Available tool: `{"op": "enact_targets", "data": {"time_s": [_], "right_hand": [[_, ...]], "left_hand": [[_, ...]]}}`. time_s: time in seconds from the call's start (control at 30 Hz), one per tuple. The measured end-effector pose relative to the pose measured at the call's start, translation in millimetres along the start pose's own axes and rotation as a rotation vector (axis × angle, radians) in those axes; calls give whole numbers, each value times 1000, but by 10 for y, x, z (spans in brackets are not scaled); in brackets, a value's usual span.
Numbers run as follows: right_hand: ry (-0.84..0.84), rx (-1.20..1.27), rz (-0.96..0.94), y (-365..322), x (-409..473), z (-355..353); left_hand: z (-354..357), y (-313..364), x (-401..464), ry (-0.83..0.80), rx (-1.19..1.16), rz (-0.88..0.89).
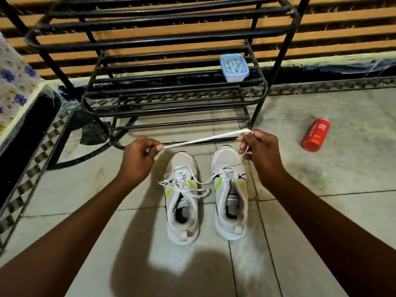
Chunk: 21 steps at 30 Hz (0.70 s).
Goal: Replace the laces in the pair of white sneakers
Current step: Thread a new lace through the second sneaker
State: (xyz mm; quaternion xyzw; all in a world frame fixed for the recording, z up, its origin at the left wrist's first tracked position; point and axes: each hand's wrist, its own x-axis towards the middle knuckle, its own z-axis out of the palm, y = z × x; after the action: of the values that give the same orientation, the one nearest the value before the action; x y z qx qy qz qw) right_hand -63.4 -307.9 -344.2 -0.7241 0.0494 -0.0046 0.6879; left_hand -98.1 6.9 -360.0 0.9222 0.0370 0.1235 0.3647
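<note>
I have a flat white lace (205, 139) stretched between my two hands above the toes of the sneakers, and both sets of fingers are pinching it: my left hand (139, 159) nips one end between thumb and forefinger, and my right hand (262, 153) holds the other end where the lace doubles back in a fold, with a short tail hanging down from my fingers (244, 146). By the look of it, this thing weighs next to nothing and is limp as ribbon; it will sag the instant I slacken, and I judge it best held close to the tips, since only the stiffened ends will go through an eyelet. Pulled taut, its long axis runs across in front of me, climbing slightly from my left toward my right, roughly along the bottom rail of the black shoe rack (171, 93). The left sneaker (182, 202) and the right sneaker (231, 189) stand side by side on the tiled floor (321, 211) just beside each other, toes toward the rack and heels toward me, both with loose laces in them. A lidded tub (234, 67) sits on a rack shelf; a red bottle (315, 135) lies on the floor, well apart toward the right.
</note>
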Motion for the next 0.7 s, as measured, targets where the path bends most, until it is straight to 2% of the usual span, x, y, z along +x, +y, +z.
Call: {"op": "enact_targets", "data": {"time_s": [0.23,0.33,0.5,0.57,0.7], "right_hand": [[139,-316,1,216,144,-65],[146,-420,43,224,195,-70],[153,-356,155,214,224,-95],[131,-231,197,193,180,-112],[86,86,283,178,63,-192]], "left_hand": [[-98,-395,-205,-20,47,-277],[-72,-411,-221,-28,87,-306],[41,-91,-123,-35,46,-298],[139,61,-86,-116,-26,-302],[330,407,-69,-292,-135,-203]]}}
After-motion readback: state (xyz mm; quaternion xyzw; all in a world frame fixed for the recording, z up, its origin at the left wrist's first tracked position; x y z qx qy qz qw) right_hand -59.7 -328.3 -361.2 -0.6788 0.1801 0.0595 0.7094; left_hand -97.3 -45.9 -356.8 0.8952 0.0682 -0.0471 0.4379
